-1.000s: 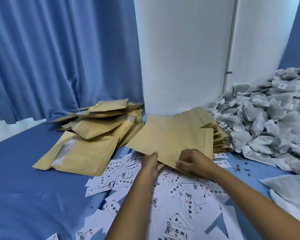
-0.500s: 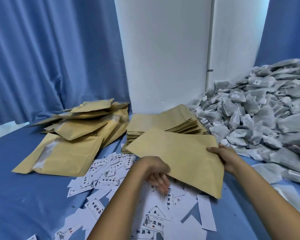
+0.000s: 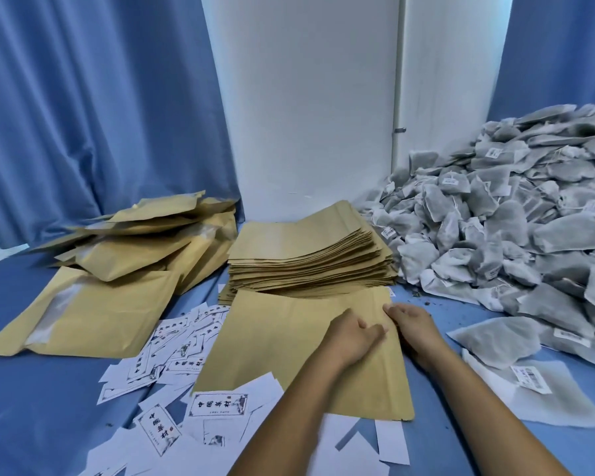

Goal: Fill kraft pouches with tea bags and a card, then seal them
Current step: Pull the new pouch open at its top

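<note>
Hands meet at the right edge of a flat kraft pouch [image 3: 289, 341]; the left hand [image 3: 352, 338] lies on it with fingers loosely curled, the right hand [image 3: 413, 324] pinches that edge, its grip closed on the paper; the pouch rests on scattered printed cards [image 3: 217, 405] on the blue bench [image 3: 31, 407]; just behind stands a stack of empty pouches [image 3: 306, 255]; filled pouches [image 3: 124, 269] pile left, tea bags [image 3: 516, 221] heap right.

Pouch [image 3: 282, 341] laid flat; both hands at right edge.
</note>
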`<state>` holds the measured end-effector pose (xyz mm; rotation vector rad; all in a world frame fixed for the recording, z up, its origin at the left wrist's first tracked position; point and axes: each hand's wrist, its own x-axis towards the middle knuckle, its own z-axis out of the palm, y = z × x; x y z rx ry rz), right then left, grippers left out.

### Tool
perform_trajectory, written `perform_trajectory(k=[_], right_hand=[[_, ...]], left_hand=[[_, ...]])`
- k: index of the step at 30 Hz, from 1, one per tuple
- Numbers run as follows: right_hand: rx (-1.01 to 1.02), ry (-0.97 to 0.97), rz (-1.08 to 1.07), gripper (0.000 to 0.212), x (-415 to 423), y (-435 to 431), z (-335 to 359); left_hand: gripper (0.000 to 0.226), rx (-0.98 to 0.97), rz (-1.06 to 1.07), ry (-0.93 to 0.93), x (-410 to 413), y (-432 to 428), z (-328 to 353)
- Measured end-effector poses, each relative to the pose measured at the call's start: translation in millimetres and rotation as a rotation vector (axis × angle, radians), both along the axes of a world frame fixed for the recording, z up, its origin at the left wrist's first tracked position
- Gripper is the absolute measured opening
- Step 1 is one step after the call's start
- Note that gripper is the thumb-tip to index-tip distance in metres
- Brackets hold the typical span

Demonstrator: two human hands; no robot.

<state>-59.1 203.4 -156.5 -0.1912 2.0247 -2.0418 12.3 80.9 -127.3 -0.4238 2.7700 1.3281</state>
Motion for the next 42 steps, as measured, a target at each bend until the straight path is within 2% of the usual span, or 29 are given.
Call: perform_trajectory(k=[3, 7, 11, 15, 21, 26, 30, 33, 39, 42], right_hand=[[-0.358, -0.287, 0.288, 0.032, -2.6, 6.9, 12.0], [-0.415, -0.277, 0.419, 0.028, -5.6, 8.9, 13.6], [-0.389, -0.277, 0.348, 0.023, -4.7, 2.8, 9.7], [-0.350, -0.256, 0.344, 0.028, -4.4, 2.5, 11.4], [-0.365, -0.280, 0.347, 0.042, -4.3, 6.8, 12.5], [-0.384, -0.300, 0.340, 0.044, -1.4, 8.7, 11.6], [-0.420, -0.325, 0.351, 0.047, -0.6, 9.8, 10.7], [-0.427, -0.335, 0.341, 0.038, -1.4, 11.4, 10.0], [-0.179, -0.149, 0.197, 0.032, 4.0, 3.7, 5.6], [-0.117, -0.107, 0.181, 0.024, 6.6, 2.0, 6.9]], left_hand=[[0.066, -0.079, 0.105, 0.053, -11.7, 1.2, -13.8], [0.076, 0.039, 0.136, 0.098, -27.4, -1.4, -20.0], [0.053, 0.166, 0.144, 0.120, -41.7, -9.4, -32.7], [0.036, 0.324, 0.174, 0.156, -45.4, -16.6, -39.0], [0.034, 0.457, 0.129, 0.166, -40.4, -22.3, -38.1], [0.036, 0.502, 0.097, 0.156, -38.5, -23.7, -37.8], [0.034, 0.501, 0.081, 0.158, -38.3, -23.8, -39.5], [0.037, 0.482, 0.084, 0.162, -37.5, -23.7, -40.8], [0.029, 0.111, 0.091, 0.224, -40.3, -18.0, -47.7], [0.027, 0.125, 0.067, 0.268, -40.3, -17.0, -46.4]])
